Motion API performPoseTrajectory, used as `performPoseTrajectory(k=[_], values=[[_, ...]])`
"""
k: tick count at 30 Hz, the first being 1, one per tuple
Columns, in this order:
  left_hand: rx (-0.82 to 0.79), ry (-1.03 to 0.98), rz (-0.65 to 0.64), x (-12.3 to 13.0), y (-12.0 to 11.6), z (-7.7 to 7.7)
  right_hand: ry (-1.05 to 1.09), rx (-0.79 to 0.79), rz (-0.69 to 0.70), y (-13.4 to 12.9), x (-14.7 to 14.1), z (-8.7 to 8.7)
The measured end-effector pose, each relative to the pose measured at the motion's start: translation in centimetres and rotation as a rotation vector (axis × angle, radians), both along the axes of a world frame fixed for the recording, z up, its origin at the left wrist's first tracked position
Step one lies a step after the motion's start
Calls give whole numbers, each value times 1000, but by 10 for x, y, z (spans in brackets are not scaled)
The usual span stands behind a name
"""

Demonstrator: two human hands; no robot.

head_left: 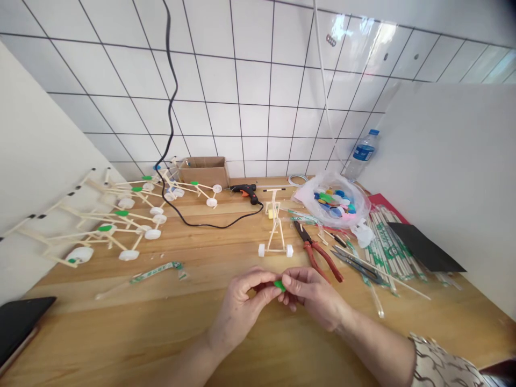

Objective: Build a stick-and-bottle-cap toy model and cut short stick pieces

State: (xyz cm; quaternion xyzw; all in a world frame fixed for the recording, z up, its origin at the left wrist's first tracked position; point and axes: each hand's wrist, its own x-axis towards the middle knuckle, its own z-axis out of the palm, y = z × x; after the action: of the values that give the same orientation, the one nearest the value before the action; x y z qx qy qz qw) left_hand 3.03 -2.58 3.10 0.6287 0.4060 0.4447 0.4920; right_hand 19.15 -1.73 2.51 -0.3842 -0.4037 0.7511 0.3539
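Note:
My left hand (237, 306) and my right hand (310, 294) meet in front of me above the wooden tabletop (226, 322). Between their fingertips they pinch a small green plastic cap (279, 286), partly hidden by the fingers. Just beyond my hands stands a small wheeled frame of thin wooden sticks (275, 228) with white cap wheels. Red-handled pliers (316, 251) lie close to my right hand, and their handles end near its knuckles.
Several finished stick frames (116, 215) lie at the left. Behind stand a hot glue gun (245, 192) with a black cord, a cardboard box (203, 172), and a plastic bag of coloured caps (332, 201). Scissors (357, 267) and paper-wrapped sticks (391, 247) lie right; a phone (18, 328) lies left.

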Motion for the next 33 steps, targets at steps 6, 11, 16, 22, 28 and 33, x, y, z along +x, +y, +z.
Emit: performPoseTrajectory(k=[6,11,16,22,28,33], values=[[-46,-36,7,-1,0,-1,37,-15,-13,0,-1,2],[-9,-6,-21,-1,-1,0,-26,5,11,-1,-2,3],[-16,34,-19,-1,-1,1,-40,22,-7,0,-3,1],[17,-21,15,-2,0,-1,-57,-15,13,1,-3,2],[-7,-26,32,-1,0,-2,-19,-31,57,-1,-3,4],[-21,3,35,0,0,0,-26,-24,42,-1,-2,3]])
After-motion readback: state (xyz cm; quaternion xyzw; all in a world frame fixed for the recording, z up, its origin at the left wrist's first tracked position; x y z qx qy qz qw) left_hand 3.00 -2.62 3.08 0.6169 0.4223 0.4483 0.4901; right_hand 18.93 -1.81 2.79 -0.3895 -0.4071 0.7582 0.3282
